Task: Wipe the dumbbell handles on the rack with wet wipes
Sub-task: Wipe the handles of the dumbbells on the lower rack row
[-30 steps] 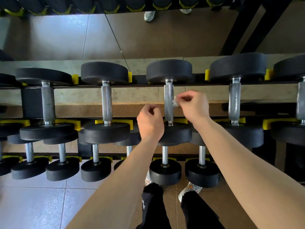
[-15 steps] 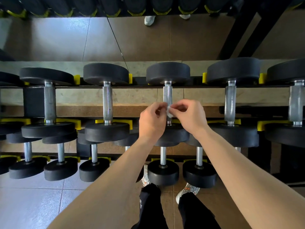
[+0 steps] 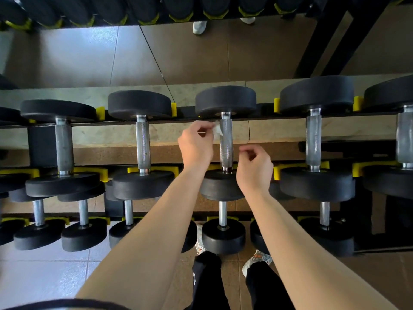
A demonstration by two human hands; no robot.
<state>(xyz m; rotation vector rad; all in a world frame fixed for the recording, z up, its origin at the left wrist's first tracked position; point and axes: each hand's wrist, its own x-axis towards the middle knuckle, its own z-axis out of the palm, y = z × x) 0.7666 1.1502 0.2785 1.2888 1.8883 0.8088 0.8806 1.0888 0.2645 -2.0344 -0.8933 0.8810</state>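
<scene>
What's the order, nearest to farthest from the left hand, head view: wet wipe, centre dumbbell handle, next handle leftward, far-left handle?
1. Wet wipe, pinched in the left hand.
2. Centre handle, just right of the hand.
3. Next handle, to the hand's left.
4. Far-left handle, well beyond that.

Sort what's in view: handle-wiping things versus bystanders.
Job: wet wipe, pinched by left hand; centre dumbbell handle it touches; other dumbbell handles; right hand, empty.
Just there: black weight heads; yellow cradles; floor tiles; shoes.
</scene>
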